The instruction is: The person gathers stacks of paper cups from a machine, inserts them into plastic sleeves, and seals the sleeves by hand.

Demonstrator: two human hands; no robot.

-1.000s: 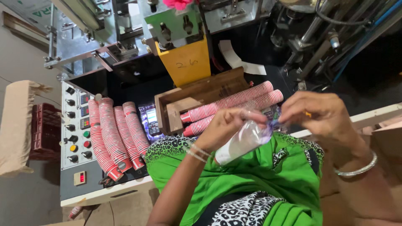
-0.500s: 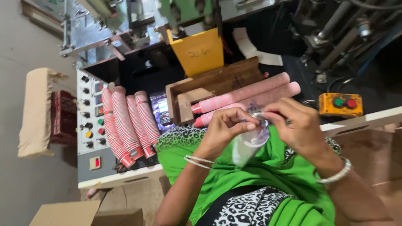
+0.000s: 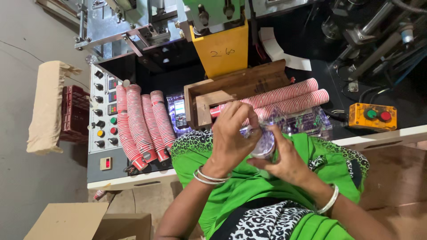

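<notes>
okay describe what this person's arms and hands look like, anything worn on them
Both forearms are bare, with no sleeves reaching them and no gloves. The left hand has a pair of thin silver bangles at its wrist. The right hand has one silver bangle at its wrist. No rings can be made out.

We see red-and-white patterned paper cup stacks [image 3: 141,126] left of the plain brown wooden tray [image 3: 231,91], a yellow metal machine block [image 3: 224,51] above it, an orange button box [image 3: 372,116] right, and bright green cloth with black-and-white leopard print [image 3: 262,195] below.
</notes>
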